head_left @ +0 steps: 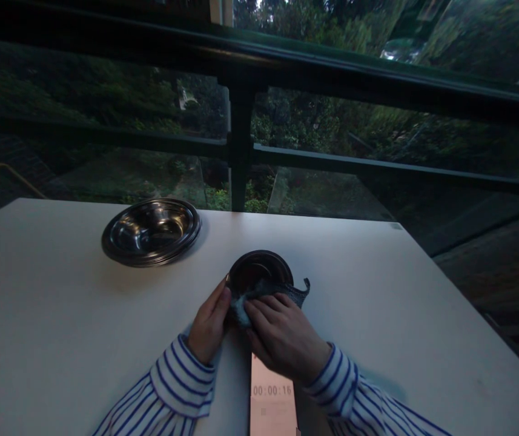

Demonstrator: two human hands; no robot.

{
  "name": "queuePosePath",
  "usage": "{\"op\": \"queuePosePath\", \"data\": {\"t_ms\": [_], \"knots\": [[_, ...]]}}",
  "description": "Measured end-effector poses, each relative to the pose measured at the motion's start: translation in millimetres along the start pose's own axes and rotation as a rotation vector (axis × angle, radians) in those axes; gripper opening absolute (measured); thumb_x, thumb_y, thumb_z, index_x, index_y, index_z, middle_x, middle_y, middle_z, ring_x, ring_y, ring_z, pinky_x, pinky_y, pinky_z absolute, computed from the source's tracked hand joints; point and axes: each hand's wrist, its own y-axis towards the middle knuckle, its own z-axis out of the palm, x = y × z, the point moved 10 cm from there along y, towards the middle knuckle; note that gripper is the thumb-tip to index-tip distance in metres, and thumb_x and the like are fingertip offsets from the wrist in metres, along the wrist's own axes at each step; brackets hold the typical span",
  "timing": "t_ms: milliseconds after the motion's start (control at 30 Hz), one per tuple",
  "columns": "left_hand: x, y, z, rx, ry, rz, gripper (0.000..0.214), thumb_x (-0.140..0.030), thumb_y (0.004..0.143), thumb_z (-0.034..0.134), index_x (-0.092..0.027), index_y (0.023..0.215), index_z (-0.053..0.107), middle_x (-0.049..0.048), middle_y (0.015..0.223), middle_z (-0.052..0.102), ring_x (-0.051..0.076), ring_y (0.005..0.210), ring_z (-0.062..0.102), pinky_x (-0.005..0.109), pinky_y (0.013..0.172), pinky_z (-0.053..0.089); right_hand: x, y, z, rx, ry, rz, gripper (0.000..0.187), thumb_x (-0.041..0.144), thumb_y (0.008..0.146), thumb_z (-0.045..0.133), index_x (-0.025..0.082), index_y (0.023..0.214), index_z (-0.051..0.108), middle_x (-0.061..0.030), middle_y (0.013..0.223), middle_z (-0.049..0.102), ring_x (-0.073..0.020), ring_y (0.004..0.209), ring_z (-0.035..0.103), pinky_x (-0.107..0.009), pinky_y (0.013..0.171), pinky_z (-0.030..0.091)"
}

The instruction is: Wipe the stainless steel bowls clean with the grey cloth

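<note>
We note shiny round stacked metal bowls near the white table's far edge. Our left hand grips a dark round metal bowl, farther from that edge; our right hand clasps a blue-grey fabric cloth against it.

A dark, shiny, round bowl is held by its left side over the white table, mouth up; a grey-blue cloth is bunched against its near inside, spilling past the rim, a dark looped corner jutting rightward.
</note>
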Motion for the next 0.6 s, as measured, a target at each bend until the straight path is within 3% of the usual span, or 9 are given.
{"op": "queuePosePath", "data": {"t_ms": [267, 433, 600], "knots": [[-0.5, 0.0, 0.7, 0.005, -0.003, -0.023, 0.052, -0.045, 0.078, 0.041, -0.014, 0.119, 0.049, 0.0067, 0.126, 0.050, 0.019, 0.123, 0.035, 0.034, 0.106, 0.020, 1.9, 3.6, -2.0, -0.020, -0.007, -0.018, 0.042, 0.028, 0.084, 0.039, 0.010, 0.122, 0.039, -0.0132, 0.114, 0.053, -0.0228, 0.103, 0.045, -0.038, 0.083, 0.033], [-0.5, 1.1, -2.1, -0.022, -0.022, -0.013, 0.052, -0.046, 0.079, 0.041, -0.013, 0.119, 0.049, 0.0075, 0.127, 0.049, 0.020, 0.122, 0.037, 0.036, 0.105, 0.021, -3.6, 0.4, 0.2, 0.033, 0.007, 0.012, 0.033, 0.026, 0.083, 0.039, 0.013, 0.111, 0.049, -0.0104, 0.102, 0.059, -0.0209, 0.093, 0.050, -0.037, 0.083, 0.033], [1.2, 2.9, -1.6, -0.009, -0.053, -0.030, 0.054, -0.048, 0.077, 0.043, -0.013, 0.118, 0.049, 0.0090, 0.127, 0.049, 0.021, 0.122, 0.037, 0.035, 0.105, 0.021, -1.4, 7.9, 2.3, 0.004, 0.013, 0.024, 0.041, 0.027, 0.083, 0.040, 0.011, 0.121, 0.040, -0.0121, 0.117, 0.052, -0.0234, 0.105, 0.044, -0.038, 0.087, 0.032]]}}
